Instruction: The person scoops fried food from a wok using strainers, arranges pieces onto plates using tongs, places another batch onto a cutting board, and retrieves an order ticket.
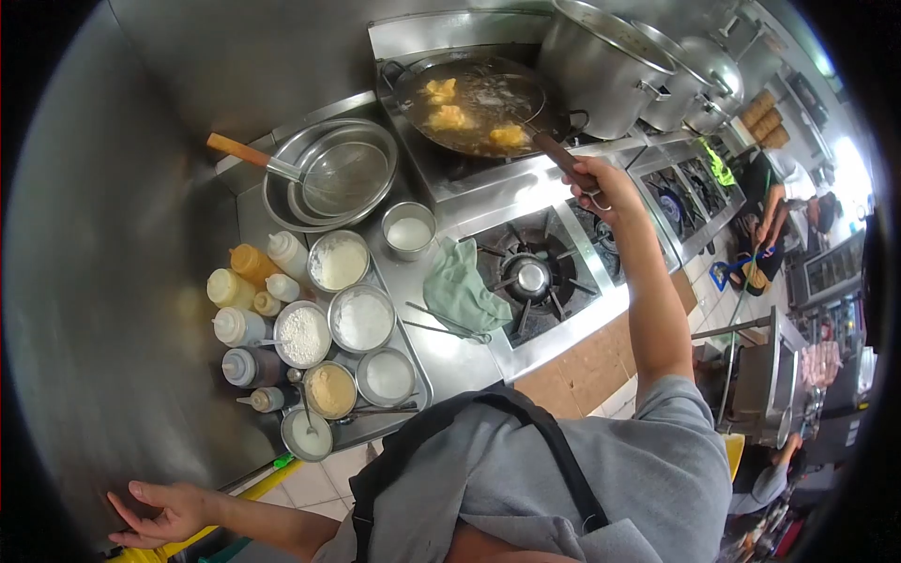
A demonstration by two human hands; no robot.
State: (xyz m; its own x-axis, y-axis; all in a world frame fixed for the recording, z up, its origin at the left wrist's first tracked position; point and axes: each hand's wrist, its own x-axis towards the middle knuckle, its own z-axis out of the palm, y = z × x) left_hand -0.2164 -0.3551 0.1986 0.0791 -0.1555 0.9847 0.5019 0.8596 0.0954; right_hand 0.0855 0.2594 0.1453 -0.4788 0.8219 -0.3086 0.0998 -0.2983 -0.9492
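Note:
My right hand (605,190) is wrapped around the brown handle of a round wire skimmer (558,155), whose rim sits in the oil of a wide dark wok (441,127). Golden pieces of frying food (450,117) float there; one lies beside the skimmer's neck. What the skimmer's mesh holds, if anything, is unclear under the bubbling oil. Out at the lower left, my left hand (160,514) holds nothing, its fingers spread apart near the steel wall (94,375).
Metal bowls of white powders (363,317) and squeeze bottles (232,288) crowd a tray at left. A wood-handled strainer (253,150) rests over nested basins. A green cloth (465,286) lies beside a burner (533,279). Tall pots (605,75) stand behind; other people (770,202) are at right.

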